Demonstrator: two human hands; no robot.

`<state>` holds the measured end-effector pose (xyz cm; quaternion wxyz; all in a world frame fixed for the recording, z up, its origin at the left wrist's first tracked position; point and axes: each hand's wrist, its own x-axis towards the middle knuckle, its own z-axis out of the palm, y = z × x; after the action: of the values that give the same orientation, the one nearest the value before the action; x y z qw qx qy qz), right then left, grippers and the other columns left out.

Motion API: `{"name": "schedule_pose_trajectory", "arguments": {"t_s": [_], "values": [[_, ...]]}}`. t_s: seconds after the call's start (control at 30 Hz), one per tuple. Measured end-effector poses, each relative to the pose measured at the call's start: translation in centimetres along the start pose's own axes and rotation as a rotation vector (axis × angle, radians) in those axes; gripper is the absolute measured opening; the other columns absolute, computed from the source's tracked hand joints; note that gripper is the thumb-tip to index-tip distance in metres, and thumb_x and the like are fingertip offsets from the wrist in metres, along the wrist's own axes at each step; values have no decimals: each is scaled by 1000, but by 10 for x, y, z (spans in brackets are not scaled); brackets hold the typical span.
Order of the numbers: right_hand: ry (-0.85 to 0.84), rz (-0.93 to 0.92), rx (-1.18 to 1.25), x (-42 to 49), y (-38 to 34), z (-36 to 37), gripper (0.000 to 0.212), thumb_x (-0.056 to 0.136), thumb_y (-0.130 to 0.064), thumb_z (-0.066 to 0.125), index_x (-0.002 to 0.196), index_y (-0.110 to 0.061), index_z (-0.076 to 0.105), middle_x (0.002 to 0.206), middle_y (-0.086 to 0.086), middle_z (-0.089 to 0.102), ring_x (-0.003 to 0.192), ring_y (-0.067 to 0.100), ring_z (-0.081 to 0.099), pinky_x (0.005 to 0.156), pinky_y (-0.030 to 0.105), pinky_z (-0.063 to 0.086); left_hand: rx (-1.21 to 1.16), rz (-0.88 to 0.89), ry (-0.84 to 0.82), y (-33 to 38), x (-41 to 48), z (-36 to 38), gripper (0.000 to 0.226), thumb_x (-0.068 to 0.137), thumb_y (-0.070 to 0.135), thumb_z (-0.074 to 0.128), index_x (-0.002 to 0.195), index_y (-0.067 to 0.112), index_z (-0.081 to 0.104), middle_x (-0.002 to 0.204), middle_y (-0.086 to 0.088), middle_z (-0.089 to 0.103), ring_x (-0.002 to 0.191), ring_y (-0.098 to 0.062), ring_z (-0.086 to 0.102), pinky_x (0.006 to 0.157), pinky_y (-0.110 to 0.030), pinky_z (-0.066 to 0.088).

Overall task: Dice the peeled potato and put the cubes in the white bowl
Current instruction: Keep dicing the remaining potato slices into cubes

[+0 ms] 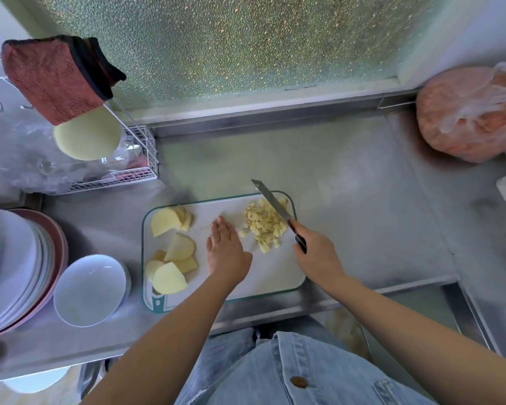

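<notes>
on cutting board [275,276]: potato cubes [265,223], knife [273,204]

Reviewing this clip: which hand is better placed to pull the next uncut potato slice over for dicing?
Left. The left hand is open and empty over the cutting board, just beside the uncut potato slices. The right hand grips the knife, its blade over the diced cubes.
</notes>
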<state>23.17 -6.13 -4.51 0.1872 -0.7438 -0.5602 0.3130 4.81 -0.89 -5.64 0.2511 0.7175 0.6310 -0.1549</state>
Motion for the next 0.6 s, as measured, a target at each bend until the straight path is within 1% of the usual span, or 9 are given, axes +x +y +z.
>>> {"name": "schedule_pose_trajectory", "arguments": {"t_s": [0.13, 0.17, 0.23, 0.27, 0.3, 0.37, 0.43, 0.5, 0.6], "values": [[47, -54, 28, 5, -5, -7, 55, 89, -9, 47, 143, -23, 43, 75, 3, 61, 66, 16, 55, 63, 35, 51, -11, 9, 5, -3, 1, 2, 81, 95, 30, 45, 151, 1, -7, 158, -15, -18, 147, -28, -14, 120, -41, 4], [69, -54, 33, 6, -4, -10, 55, 90, -9, 47, 143, -22, 43, 77, 4, 62, 67, 17, 56, 66, 36, 52, -18, 12, 6, -4, 1, 2, 82, 95, 30, 45, 151, 1, -7, 158, -14, -18, 146, -28, -15, 120, -41, 4], [94, -27, 23, 9, 1, -15, 54, 90, -9, 48, 143, -20, 43, 90, 8, 68, 75, 20, 60, 72, 39, 53, -28, 16, 7, -5, 1, 2, 82, 95, 29, 46, 151, 1, -7, 158, -14, -18, 146, -28, -15, 120, -40, 4], [91, -15, 8, 10, 3, -16, 53, 91, -9, 48, 143, -20, 43, 94, 9, 68, 76, 21, 61, 72, 38, 53, -29, 17, 8, -5, 1, 2, 82, 95, 30, 45, 151, 1, -7, 158, -14, -18, 146, -28, -15, 120, -40, 4], [75, -8, -4, 10, 4, -15, 53, 91, -9, 48, 143, -20, 43, 94, 7, 69, 75, 20, 60, 70, 35, 51, -27, 18, 8, -4, 1, 2, 82, 95, 30, 45, 151, 1, -8, 158, -14, -18, 146, -28, -15, 120, -40, 4], [24, -7, -8, 8, 2, -8, 53, 91, -9, 47, 142, -20, 43, 85, 2, 66, 69, 17, 56, 62, 29, 46, -21, 17, 8, -4, 0, 2, 82, 96, 31, 44, 150, 1, -9, 158, -14, -19, 146, -28, -15, 120, -40, 3], [-9, -25, 12, 4, -2, -3, 53, 90, -8, 47, 142, -20, 44, 80, 3, 65, 66, 17, 56, 61, 30, 48, -22, 17, 9, -5, 1, 1, 81, 96, 30, 44, 151, 2, -9, 158, -14, -19, 146, -28, -15, 119, -40, 3], [9, -41, 22, 4, -3, -3, 53, 90, -8, 47, 141, -21, 46, 80, 5, 66, 68, 17, 58, 63, 32, 50, -27, 23, 11, -7, 1, 1, 81, 96, 30, 45, 151, 2, -8, 158, -13, -18, 146, -27, -15, 119, -40, 3], [75, -37, -4, 14, -1, -9, 52, 90, -8, 48, 141, -19, 45, 87, 5, 68, 71, 18, 59, 63, 28, 47, -31, 29, 12, -8, 0, 1, 81, 96, 30, 45, 151, 3, -8, 159, -12, -18, 147, -26, -15, 119, -38, 3]]}}
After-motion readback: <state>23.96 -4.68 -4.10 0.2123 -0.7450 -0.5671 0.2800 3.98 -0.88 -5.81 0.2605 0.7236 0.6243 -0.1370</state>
